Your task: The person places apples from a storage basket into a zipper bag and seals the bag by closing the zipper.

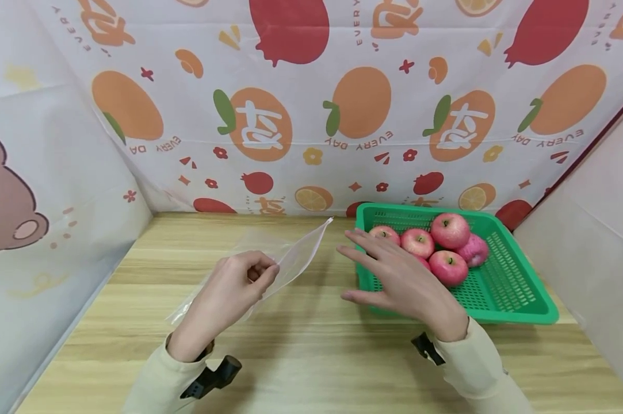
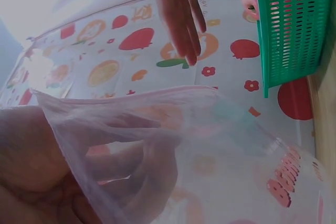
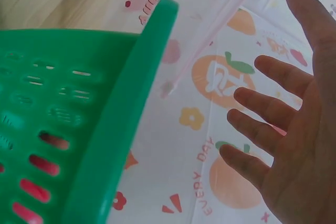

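Note:
A clear zip bag [image 1: 299, 259] with a pink-tinted edge is pinched in my left hand [image 1: 233, 287], left of the table's middle. Its mouth edge slants up to the right, and red printing shows on its side in the left wrist view. My right hand [image 1: 401, 279] hovers over the left side of a green plastic basket [image 1: 536, 287], fingers spread and nothing held. In the right wrist view the spread right hand [image 3: 294, 114] is apart from the basket's rim [image 3: 128, 98]. Several red apples [image 1: 448, 267] lie in the basket, partly hidden by that hand.
The wooden table [image 1: 311, 356] meets a fruit-printed cloth [image 1: 311, 115] behind. A pale wall [image 1: 596, 230] stands close to the basket's right, and a bear-printed white wall [image 1: 57, 172] is on the left.

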`<act>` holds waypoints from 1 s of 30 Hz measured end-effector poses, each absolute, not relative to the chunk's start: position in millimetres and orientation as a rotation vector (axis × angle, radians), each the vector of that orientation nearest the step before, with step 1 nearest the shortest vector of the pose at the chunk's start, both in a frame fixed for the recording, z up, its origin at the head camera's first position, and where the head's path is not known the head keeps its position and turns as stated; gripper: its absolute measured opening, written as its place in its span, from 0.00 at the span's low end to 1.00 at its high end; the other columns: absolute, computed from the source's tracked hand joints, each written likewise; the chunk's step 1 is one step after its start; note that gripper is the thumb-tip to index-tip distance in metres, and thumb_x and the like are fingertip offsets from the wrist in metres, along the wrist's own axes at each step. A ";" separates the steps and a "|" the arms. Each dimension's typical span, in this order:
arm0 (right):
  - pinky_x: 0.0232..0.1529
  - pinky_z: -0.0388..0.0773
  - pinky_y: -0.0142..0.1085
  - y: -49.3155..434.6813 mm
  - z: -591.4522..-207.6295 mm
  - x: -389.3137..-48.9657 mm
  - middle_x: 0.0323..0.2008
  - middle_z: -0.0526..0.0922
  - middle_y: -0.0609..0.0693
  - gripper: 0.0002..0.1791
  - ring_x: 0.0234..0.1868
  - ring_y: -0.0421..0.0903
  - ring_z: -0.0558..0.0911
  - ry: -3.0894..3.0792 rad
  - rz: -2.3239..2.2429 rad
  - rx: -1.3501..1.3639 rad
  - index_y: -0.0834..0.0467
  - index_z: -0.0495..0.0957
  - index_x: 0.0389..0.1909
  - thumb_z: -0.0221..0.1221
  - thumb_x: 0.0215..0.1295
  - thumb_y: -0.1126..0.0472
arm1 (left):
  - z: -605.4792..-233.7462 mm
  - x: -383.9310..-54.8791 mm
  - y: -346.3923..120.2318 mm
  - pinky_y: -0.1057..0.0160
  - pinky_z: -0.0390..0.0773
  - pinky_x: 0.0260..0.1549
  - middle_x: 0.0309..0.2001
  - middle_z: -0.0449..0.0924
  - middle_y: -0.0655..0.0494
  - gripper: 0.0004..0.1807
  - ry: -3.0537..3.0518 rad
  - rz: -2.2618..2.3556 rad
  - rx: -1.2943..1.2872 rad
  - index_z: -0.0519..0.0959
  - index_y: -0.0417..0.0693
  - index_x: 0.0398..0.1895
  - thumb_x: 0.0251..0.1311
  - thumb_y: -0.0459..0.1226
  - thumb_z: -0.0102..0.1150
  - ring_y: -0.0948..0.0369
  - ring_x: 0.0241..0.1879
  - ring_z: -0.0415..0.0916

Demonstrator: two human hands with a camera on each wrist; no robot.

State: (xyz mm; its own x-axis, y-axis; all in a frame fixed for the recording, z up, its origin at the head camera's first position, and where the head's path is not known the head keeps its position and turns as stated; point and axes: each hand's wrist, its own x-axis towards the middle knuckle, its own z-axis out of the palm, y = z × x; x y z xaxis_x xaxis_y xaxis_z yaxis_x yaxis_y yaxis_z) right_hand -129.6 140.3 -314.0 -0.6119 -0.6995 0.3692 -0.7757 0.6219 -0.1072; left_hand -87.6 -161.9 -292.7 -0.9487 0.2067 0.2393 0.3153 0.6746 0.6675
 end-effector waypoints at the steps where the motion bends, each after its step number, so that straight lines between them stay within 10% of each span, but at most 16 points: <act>1: 0.75 0.63 0.50 138.3 -313.1 -130.3 0.76 0.66 0.52 0.41 0.76 0.50 0.66 -2.561 0.356 1.200 0.48 0.69 0.73 0.61 0.64 0.31 | -292.1 -87.5 -161.9 0.68 0.75 0.24 0.25 0.81 0.60 0.04 -2.743 -1.134 -0.431 0.86 0.43 0.36 0.67 0.32 0.62 0.67 0.22 0.74; 30: 0.72 0.67 0.52 93.3 -322.5 -146.0 0.71 0.73 0.54 0.37 0.72 0.52 0.73 -2.520 0.313 1.375 0.52 0.74 0.69 0.64 0.65 0.36 | -285.0 -82.3 -172.7 0.68 0.76 0.23 0.24 0.81 0.59 0.06 -2.673 -1.217 -0.418 0.86 0.44 0.34 0.68 0.31 0.61 0.67 0.22 0.75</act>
State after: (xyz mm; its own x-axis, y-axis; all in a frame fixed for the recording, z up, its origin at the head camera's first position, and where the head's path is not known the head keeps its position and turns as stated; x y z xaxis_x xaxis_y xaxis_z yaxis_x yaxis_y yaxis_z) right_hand -146.0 93.3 -322.5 -0.5217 -0.7904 0.3210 -0.8449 0.5309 -0.0661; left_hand -82.3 -172.7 -285.0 -0.9453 0.1808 0.2714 0.3234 0.6268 0.7089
